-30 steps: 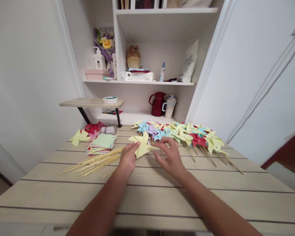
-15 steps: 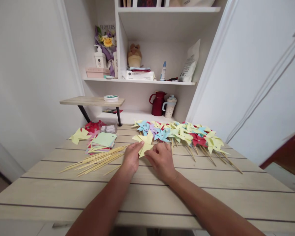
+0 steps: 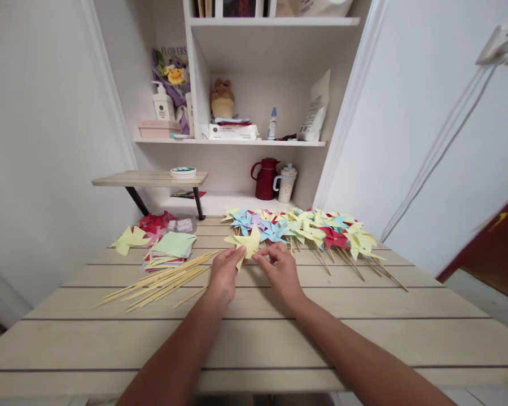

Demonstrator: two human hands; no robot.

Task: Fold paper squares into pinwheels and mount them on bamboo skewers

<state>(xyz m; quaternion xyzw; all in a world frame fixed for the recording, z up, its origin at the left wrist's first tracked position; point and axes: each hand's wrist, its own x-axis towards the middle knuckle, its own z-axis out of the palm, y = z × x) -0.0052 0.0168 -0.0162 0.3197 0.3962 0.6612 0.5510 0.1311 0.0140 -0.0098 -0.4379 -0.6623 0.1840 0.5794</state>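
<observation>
On the wooden table [image 3: 254,338], both hands' fingers [image 3: 266,257] pinch a yellow paper pinwheel [image 3: 246,242].

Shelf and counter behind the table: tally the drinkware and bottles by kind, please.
Red jug: 1
Speckled cup with lid: 1
Pump bottle: 1
Small blue-capped bottle: 1
Total: 4

Bare table [image 3: 254,338] lay open across the lower frame; skewers [image 3: 161,279] left and pinwheels [image 3: 313,228] right blocked mid-frame.
</observation>
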